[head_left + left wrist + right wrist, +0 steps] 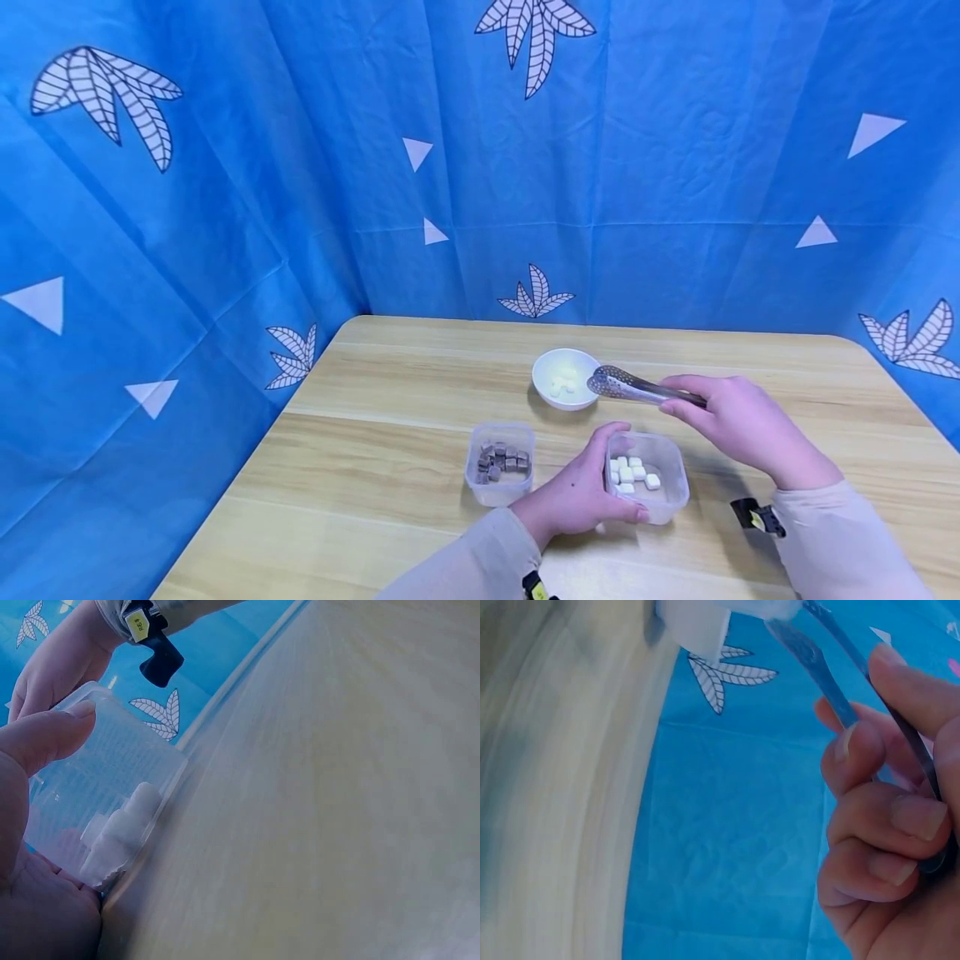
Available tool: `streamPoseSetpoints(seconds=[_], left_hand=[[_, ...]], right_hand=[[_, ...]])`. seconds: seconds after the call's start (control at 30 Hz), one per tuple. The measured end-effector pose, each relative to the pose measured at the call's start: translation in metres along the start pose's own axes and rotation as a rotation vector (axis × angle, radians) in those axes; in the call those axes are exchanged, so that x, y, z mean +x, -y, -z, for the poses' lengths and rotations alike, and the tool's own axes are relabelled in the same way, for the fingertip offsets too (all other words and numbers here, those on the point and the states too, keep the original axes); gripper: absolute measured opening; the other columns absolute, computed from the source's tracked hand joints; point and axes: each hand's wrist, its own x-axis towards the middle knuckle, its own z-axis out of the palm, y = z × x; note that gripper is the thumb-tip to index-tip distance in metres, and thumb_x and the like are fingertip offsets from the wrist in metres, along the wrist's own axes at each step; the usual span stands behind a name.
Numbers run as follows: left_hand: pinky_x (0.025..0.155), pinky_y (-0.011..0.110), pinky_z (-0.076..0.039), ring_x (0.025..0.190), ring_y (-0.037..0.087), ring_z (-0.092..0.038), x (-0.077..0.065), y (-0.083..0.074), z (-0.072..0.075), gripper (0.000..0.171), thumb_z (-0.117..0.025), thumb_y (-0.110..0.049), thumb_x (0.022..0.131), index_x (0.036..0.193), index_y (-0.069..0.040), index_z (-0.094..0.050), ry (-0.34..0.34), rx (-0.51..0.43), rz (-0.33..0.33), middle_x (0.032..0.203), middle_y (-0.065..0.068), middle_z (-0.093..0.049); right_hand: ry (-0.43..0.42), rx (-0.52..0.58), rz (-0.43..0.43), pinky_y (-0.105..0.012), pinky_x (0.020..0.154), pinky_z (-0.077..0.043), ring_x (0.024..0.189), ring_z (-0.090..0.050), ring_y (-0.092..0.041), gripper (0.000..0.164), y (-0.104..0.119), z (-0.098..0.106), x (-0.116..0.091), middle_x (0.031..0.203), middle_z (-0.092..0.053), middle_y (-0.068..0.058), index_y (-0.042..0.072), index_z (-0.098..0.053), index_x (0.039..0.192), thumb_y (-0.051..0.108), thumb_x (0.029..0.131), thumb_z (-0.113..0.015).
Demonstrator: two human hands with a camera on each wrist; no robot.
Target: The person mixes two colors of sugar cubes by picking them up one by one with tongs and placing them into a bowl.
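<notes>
My left hand (573, 492) grips a clear plastic container (671, 458), thumb on the near side and fingers at the far side. Several white cubes (626, 475) lie inside it. In my right hand (738, 421) is a pair of metal tongs (637, 388), pointing left. Their perforated tips reach the right rim of a small white bowl (546, 392), which holds a few white pieces (564, 382). Whether anything sits between the tips cannot be told. In the right wrist view, fingers curl round the tongs (832, 686), whose two arms stand apart.
A second clear container (480, 498) with several brown cubes (497, 460) stands left of my left hand. All of this is on a light wooden table (360, 475). A blue curtain (495, 167) with white leaf and triangle prints hangs behind and at the left.
</notes>
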Motion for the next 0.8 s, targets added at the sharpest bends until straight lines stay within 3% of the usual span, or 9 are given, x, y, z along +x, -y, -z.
streamPoseSetpoints(seconds=[0.1,0.23,0.47,0.67,0.8], left_hand=[[0.103,0.023,-0.039,0.115,0.002,-0.053,0.000,0.000,0.000,0.101,-0.090,-0.015,0.075,0.152,-0.034,-0.027,-0.003,0.007,0.006,0.143,-0.013,-0.047],[0.104,0.024,-0.038,0.117,0.002,-0.051,-0.001,0.001,0.000,0.102,-0.091,-0.016,0.074,0.152,-0.035,-0.027,-0.012,0.022,0.013,0.144,-0.013,-0.046],[0.105,0.024,-0.037,0.120,0.003,-0.050,0.000,0.003,-0.001,0.104,-0.091,-0.016,0.074,0.153,-0.034,-0.026,-0.015,0.036,0.000,0.146,-0.013,-0.045],[0.108,0.025,-0.035,0.121,0.002,-0.049,0.000,0.002,-0.002,0.104,-0.092,-0.018,0.073,0.150,-0.040,-0.026,-0.032,0.054,0.022,0.146,-0.014,-0.045],[0.108,0.028,-0.035,0.118,0.003,-0.050,0.000,0.001,-0.001,0.105,-0.092,-0.020,0.073,0.150,-0.042,-0.025,-0.037,0.060,0.051,0.139,-0.013,-0.049]], right_hand=[[0.022,0.004,0.014,-0.032,0.062,-0.044,0.061,-0.047,-0.003,0.030,0.000,0.007,-0.003,0.089,-0.069,0.011,0.017,-0.074,0.120,0.036,0.096,-0.070],[0.034,0.000,0.027,-0.037,0.070,-0.052,0.072,-0.057,-0.003,0.032,-0.002,0.020,-0.008,0.096,-0.072,0.010,0.018,-0.074,0.121,0.036,0.095,-0.072],[0.087,-0.016,-0.008,-0.043,0.080,-0.055,0.094,-0.067,-0.012,0.035,-0.006,0.046,-0.020,0.109,-0.074,0.006,0.022,-0.074,0.122,0.040,0.092,-0.074],[0.152,-0.036,-0.017,-0.036,0.076,-0.054,0.091,-0.064,-0.004,0.031,-0.009,0.058,-0.028,0.107,-0.072,0.013,0.028,-0.075,0.117,0.043,0.090,-0.075],[0.240,-0.013,-0.018,-0.032,0.074,-0.054,0.089,-0.063,0.000,0.031,-0.007,0.058,-0.029,0.109,-0.072,0.013,0.031,-0.074,0.115,0.048,0.090,-0.073]])
